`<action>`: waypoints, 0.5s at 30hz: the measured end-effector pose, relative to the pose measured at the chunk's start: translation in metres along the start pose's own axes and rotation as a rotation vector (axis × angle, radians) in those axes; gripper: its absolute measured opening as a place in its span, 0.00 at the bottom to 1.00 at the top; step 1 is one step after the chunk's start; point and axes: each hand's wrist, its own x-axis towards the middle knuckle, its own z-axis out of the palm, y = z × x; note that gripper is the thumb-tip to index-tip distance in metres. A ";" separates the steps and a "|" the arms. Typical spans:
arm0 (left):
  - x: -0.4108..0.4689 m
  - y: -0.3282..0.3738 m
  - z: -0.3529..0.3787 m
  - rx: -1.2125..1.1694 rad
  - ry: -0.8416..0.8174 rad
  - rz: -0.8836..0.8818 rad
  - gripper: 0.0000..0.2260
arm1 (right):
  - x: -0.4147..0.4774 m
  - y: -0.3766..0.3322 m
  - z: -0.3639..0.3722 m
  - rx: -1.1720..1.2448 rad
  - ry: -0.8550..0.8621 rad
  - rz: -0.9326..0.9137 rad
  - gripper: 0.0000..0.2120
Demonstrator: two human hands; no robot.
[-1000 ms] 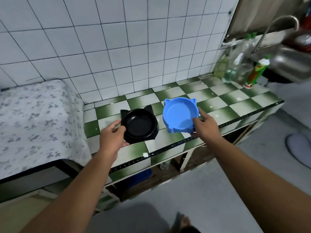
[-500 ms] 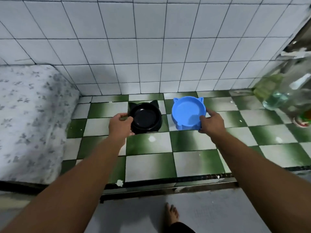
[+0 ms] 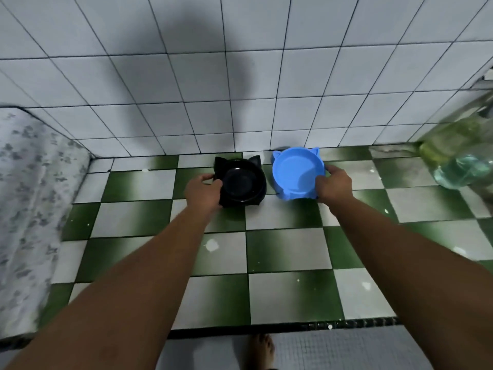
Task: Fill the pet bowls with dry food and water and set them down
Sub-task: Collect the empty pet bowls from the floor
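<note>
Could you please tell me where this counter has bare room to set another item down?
The checkered counter is bare between the bowls and its front edge. Crowded: the back, with the black bowl and blue bowl, and the bottles at far right.

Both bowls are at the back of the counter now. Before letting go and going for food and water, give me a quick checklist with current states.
1. Black bowl upright on the counter: ok, though its full contact with the tiles cannot be told.
2. Blue bowl upright, opening up: ok.
3. Both bowls empty, ready to fill: ok, no food or water visible inside.
4. Left hand on the black bowl's rim, right hand on the blue bowl's rim: ok, neither released yet.
5. Bowls apart, not stacked: ok, side by side by the wall.
6. Dry food within sight: not ok, none visible; only blurred bottles at right.
</note>
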 end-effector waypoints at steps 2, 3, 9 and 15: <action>0.006 0.002 0.014 0.021 -0.015 0.006 0.12 | 0.012 0.001 -0.005 -0.026 0.023 -0.022 0.24; 0.009 0.004 0.020 0.034 -0.021 0.014 0.12 | 0.018 0.002 -0.008 -0.038 0.038 -0.028 0.24; 0.018 0.008 0.048 0.065 -0.024 0.051 0.14 | 0.038 0.015 -0.022 -0.064 0.065 0.026 0.26; 0.027 0.007 0.056 0.076 -0.005 0.074 0.14 | 0.042 0.022 -0.024 -0.115 0.091 0.040 0.24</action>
